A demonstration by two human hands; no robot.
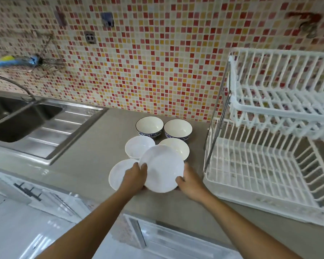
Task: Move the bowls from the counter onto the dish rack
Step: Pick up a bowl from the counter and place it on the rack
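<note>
Both of my hands hold a shallow white bowl (162, 168) lifted and tilted above the counter (86, 161). My left hand (134, 177) grips its left rim, and my right hand (190, 181) grips its lower right rim. Another white bowl (118, 172) lies on the counter, partly under my left hand. Behind it sit a white bowl (138, 146) and a dark-rimmed white bowl (177, 147), both partly hidden by the held one. Two blue-patterned bowls (149, 126) (178, 129) stand furthest back. The white two-tier dish rack (260, 174) stands at the right.
A steel sink (17, 118) with a drainboard and a curved tap (13, 84) fills the counter's left. The mosaic tile wall (148, 62) runs behind, with a brush holder (15, 60) on it. White cabinet fronts lie below the counter edge.
</note>
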